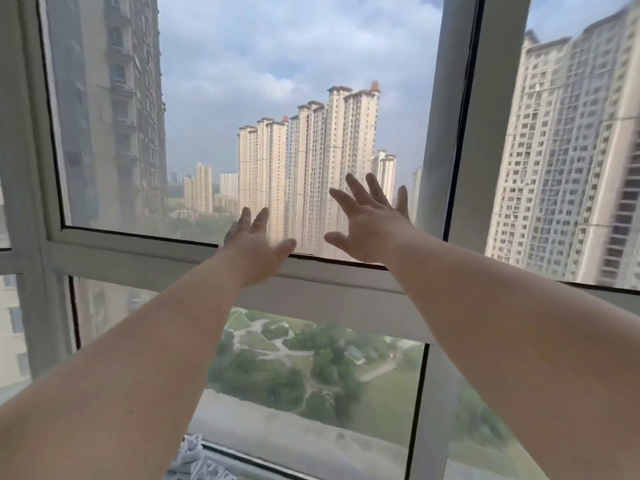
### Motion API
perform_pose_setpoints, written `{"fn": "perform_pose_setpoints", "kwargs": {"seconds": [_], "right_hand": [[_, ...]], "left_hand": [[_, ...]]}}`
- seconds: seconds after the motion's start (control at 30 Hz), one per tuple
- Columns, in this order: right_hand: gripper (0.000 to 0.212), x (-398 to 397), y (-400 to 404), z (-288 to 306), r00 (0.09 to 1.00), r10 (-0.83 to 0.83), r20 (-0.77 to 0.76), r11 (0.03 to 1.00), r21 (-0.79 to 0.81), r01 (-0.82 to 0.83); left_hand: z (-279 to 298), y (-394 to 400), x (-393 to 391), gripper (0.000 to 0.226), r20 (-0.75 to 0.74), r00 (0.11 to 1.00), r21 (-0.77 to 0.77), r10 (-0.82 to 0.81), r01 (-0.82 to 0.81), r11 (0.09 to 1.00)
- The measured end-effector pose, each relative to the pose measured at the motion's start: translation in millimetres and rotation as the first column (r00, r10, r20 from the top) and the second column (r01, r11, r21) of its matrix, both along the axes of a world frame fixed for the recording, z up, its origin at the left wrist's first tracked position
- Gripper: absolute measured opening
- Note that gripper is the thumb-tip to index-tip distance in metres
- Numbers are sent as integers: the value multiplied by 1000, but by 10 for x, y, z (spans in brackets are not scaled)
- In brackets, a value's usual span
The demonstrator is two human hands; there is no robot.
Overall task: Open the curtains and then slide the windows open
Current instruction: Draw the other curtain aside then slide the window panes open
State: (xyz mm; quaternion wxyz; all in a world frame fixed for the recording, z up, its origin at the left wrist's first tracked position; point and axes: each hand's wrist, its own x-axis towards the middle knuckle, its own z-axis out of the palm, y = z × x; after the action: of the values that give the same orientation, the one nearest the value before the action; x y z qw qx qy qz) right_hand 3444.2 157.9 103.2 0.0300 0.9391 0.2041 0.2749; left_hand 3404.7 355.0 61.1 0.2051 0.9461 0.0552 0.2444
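A large window pane (pixel 249 98) in a white frame fills the view, with tower blocks and sky beyond it. Both my arms reach forward to it. My left hand (pixel 258 247) is spread, its fingers up against the glass just above the sash's bottom rail (pixel 138 245). My right hand (pixel 369 221) is higher and to the right, fingers apart on the glass, close to the white upright (pixel 446 133) of the sash. Neither hand holds anything. No curtain is in view.
A second pane (pixel 571 150) lies to the right of the upright. Below the rail is a fixed lower pane (pixel 311 375) showing a park far down. The left frame post (pixel 24 168) stands at the picture's edge. Some printed paper (pixel 188 459) lies on the sill.
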Motion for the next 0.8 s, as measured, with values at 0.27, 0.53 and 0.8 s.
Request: {"fn": "perform_pose_setpoints", "kwargs": {"seconds": [0.27, 0.53, 0.8], "right_hand": [[70, 348, -171, -200, 980, 18, 199, 998, -65, -5], [66, 471, -482, -309, 935, 110, 336, 987, -147, -63], [63, 458, -803, -322, 918, 120, 377, 988, -134, -74]], "left_hand": [[-84, -554, 627, 88, -63, 998, -49, 27, -30, 998], [-47, -833, 677, 88, -67, 996, -213, 62, -75, 974], [-1, -1243, 562, 84, -55, 997, -274, 54, -67, 959]]}}
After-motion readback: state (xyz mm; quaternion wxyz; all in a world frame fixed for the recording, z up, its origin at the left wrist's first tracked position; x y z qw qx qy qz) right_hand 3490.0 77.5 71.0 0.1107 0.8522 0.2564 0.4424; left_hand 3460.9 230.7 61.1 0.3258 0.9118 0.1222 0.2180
